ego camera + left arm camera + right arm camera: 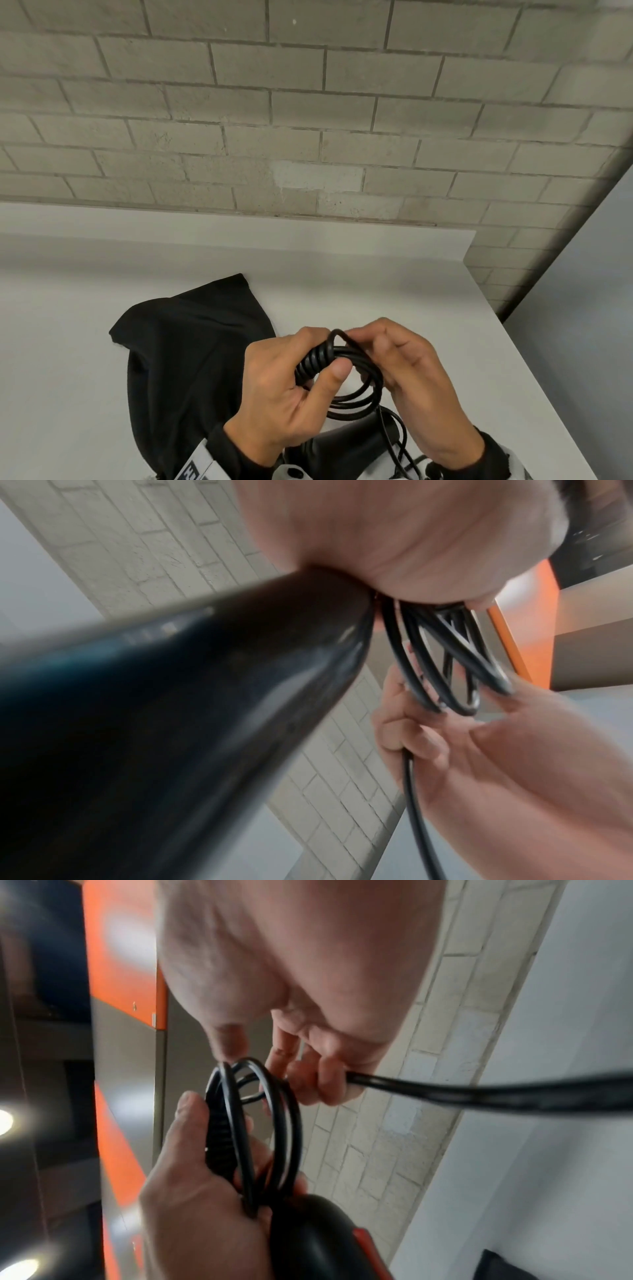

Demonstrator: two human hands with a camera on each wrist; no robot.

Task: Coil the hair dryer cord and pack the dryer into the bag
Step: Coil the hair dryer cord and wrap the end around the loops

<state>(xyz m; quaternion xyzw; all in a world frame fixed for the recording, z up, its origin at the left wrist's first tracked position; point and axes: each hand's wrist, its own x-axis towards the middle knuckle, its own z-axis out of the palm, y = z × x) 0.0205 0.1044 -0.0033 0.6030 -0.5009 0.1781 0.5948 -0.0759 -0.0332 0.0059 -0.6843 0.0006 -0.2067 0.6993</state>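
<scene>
White table [102, 394] against grey brick wall [308, 102]

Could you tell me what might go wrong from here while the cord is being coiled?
The loops of the cord are pinned only by the left hand, so they could spring apart. The loose cord running through the right hand might snag. The bag lies flat, its opening out of sight.

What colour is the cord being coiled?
Black. The cord shows best in the right wrist view, looped between the left hand and right hand.
</scene>
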